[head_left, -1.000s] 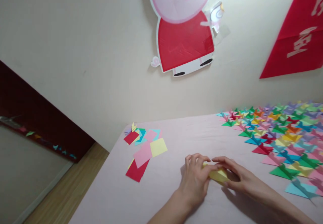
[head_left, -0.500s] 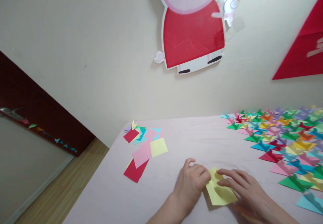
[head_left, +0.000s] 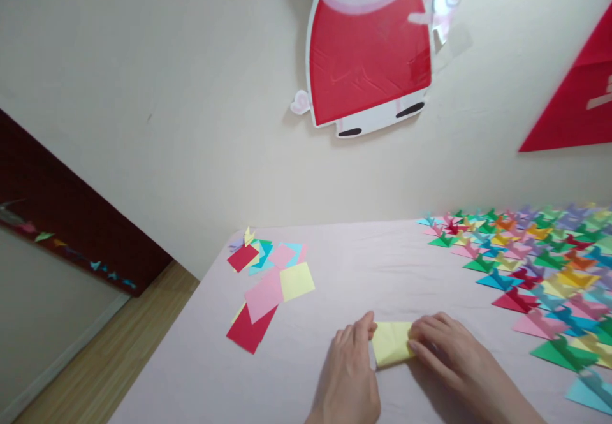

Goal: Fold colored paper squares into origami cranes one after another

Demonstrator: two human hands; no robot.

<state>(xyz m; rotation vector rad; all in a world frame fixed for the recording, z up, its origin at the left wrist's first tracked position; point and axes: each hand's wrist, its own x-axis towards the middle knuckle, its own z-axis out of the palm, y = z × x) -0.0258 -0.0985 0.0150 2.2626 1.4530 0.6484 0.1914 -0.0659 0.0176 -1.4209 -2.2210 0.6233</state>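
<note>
A sheet of yellow paper (head_left: 393, 343) lies on the table between my hands, near the front. It shows as a short, wide rectangle with a faint crease. My left hand (head_left: 352, 365) has its fingers drawn together at the paper's left edge, gripping it there. At the opposite edge, the thumb and fingers of my right hand (head_left: 447, 352) pinch the paper. The undersides of both hands are hidden.
Loose coloured paper squares (head_left: 264, 296) lie to the left, with a small yellow folded piece (head_left: 248, 237) behind them. Rows of folded paper figures (head_left: 557, 284) cover the table's right side. A pale cloth covers the table (head_left: 191, 373); the wall (head_left: 215, 124) rises behind it.
The yellow paper went from a tilted, taller sheet to a lower, wider rectangle. My left hand turned and moved slightly down; my right fingers closed on the right edge. The view shifted slightly.
</note>
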